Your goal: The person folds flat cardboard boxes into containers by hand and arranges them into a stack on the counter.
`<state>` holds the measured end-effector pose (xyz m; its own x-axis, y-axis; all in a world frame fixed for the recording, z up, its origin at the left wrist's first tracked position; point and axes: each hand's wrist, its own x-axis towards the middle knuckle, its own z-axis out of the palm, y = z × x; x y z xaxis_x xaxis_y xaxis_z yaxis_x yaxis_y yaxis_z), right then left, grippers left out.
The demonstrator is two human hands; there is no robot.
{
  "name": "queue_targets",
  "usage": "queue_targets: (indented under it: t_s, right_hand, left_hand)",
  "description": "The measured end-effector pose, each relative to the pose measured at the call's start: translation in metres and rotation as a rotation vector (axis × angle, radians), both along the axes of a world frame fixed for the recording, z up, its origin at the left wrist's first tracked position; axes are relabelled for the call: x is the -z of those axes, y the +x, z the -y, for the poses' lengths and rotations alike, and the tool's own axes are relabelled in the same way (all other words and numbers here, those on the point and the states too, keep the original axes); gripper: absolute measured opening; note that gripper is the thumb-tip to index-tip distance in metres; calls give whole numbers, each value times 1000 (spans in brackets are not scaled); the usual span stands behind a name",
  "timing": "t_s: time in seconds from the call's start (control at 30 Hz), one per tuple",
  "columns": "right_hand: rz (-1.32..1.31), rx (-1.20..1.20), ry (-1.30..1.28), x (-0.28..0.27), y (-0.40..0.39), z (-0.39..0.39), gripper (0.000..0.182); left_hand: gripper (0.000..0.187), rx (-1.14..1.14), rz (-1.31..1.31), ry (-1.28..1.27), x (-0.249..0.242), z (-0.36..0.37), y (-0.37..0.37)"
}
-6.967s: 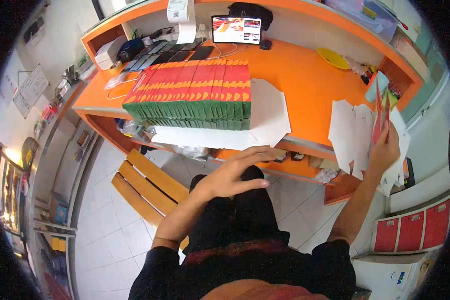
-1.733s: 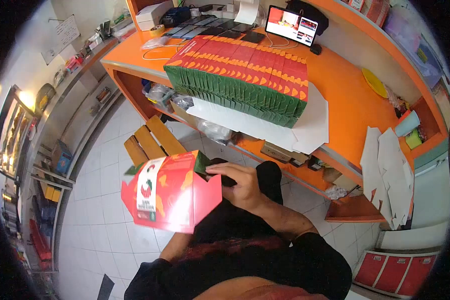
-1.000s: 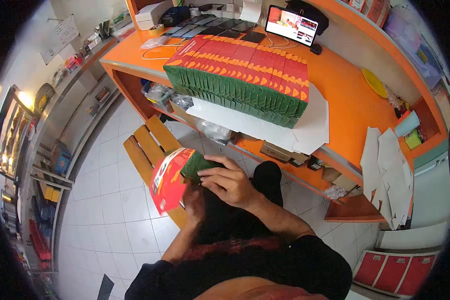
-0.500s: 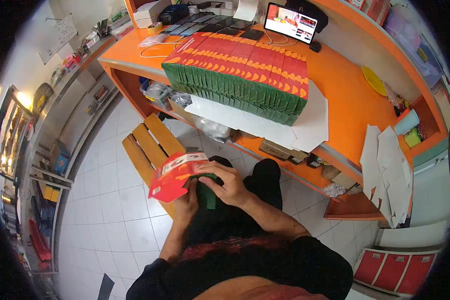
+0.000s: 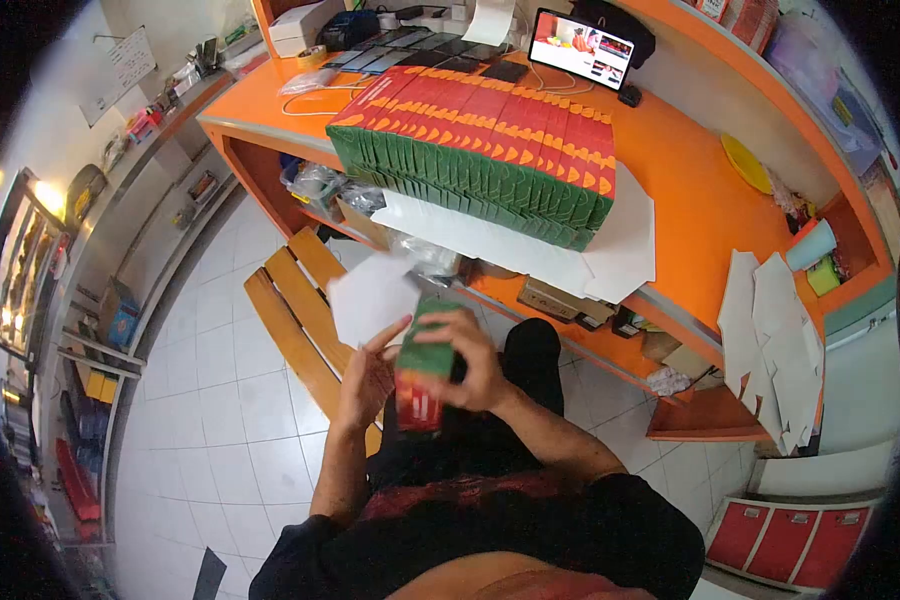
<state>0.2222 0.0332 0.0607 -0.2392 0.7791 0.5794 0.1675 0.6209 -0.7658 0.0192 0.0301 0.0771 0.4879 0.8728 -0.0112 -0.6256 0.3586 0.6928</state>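
Over my lap, my right hand (image 5: 462, 358) is wrapped round a red and green carton (image 5: 426, 352), its green part up between the fingers and its red part (image 5: 419, 405) hanging below. My left hand (image 5: 368, 382) is at the carton's left side, its fingers near the lower edge of a white panel (image 5: 373, 298) that stands out to the upper left. Motion blurs the panel, and whether it joins the carton I cannot tell. A long row of red and green cartons (image 5: 480, 150) stands packed together on the orange desk (image 5: 685, 240).
White sheets (image 5: 770, 350) hang over the desk's right end. Behind the cartons are several phones (image 5: 410, 45) and a lit screen (image 5: 582, 48). A slatted wooden bench (image 5: 288, 318) stands left of my lap. Shelves (image 5: 560, 300) under the desk hold boxes and bags.
The carton in my hands has turned, so its white side and green part now show where red printing faced up. My right hand has shifted slightly and my left hand has moved left.
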Motion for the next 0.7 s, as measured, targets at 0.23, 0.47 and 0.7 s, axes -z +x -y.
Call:
queue_targets:
  t_s: [0.23,0.47,0.7]
  right_hand:
    - [-372,-159,-257,1,-19,-1,43]
    - [-820,12,-1030,33,-16,-41,45]
    - [-675,-34,-1401,138,-2,-87,78]
  left_hand:
    - [30,-532,-663,627,17,6,14]
    - [97,77,-426,227,3,3,-23]
    - [30,74,-941,785,28,22,-18]
